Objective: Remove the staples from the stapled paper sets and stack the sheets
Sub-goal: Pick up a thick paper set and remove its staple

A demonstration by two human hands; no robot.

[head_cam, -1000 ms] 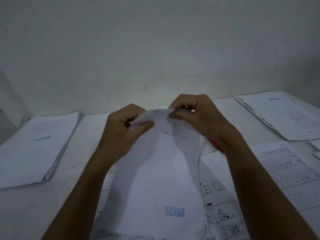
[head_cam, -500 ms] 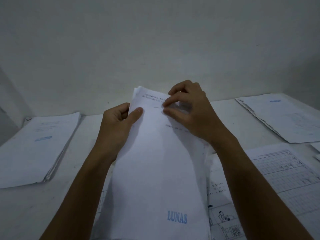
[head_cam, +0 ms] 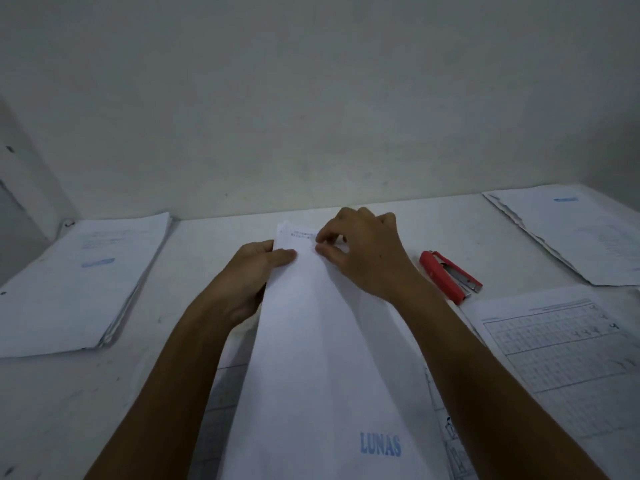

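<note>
A white paper set (head_cam: 325,341) stamped "LUNAS" in blue stretches from the bottom of the view up to the middle of the white table. My left hand (head_cam: 249,275) grips its upper left edge, thumb on top of the sheet. At the top corner my right hand (head_cam: 363,251) has its thumb and forefinger pinched together on the paper; the staple itself is too small to make out. A red staple remover (head_cam: 446,275) lies on the table just right of my right wrist.
A thick stack of sheets (head_cam: 76,282) lies at the left. Another stack (head_cam: 575,233) sits at the far right by the wall. Printed worksheets (head_cam: 561,355) lie at the right and under the held set. A grey wall bounds the table's (head_cam: 214,244) far side.
The paper set has gone from bent and raised to flattened down toward the table. Both hands dropped with it, and the red staple remover has come into view.
</note>
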